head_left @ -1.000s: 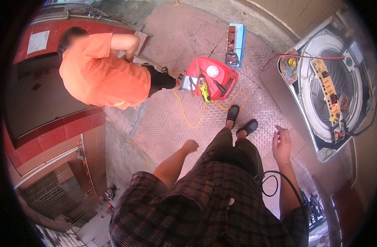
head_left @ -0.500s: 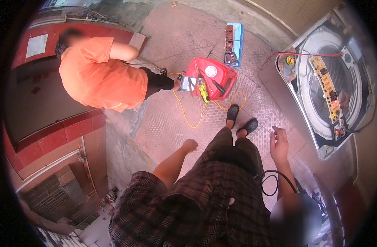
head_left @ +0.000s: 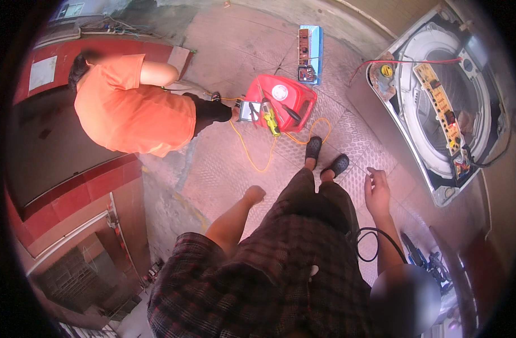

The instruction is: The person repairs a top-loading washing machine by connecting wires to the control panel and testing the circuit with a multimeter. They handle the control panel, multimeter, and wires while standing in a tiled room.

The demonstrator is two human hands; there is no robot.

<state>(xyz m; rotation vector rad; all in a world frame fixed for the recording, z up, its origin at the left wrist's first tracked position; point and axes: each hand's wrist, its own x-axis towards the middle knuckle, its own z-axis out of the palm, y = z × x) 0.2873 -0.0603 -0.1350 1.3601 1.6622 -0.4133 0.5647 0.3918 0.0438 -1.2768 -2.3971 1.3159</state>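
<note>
My left hand [head_left: 254, 195] hangs over the tiled floor on the left of my legs, back upward, its fingers tucked from sight. My right hand [head_left: 377, 191] is raised on the other side, fingers apart and loosely bent, with nothing visible in it. Nearest to it is an opened top-load washing machine [head_left: 356, 101], its drum exposed. A long tan circuit board [head_left: 439, 107] with wires lies across the drum opening. A red wire [head_left: 404, 61] runs over the machine's far side. A black cable [head_left: 368, 245] loops beside my right forearm.
A red plastic stool [head_left: 294, 93] ahead holds a yellow-green tool [head_left: 270, 117] and a dark-handled screwdriver [head_left: 291, 113]. Orange cord [head_left: 251, 155] trails over the floor. Beyond lies a blue box [head_left: 318, 50] with circuit boards. A person in an orange shirt [head_left: 137, 107] bends at left.
The scene ahead shifts slightly left and up in view. My left hand sits a little further left; my right hand stays raised beside the machine. The person in orange stays bent over.
</note>
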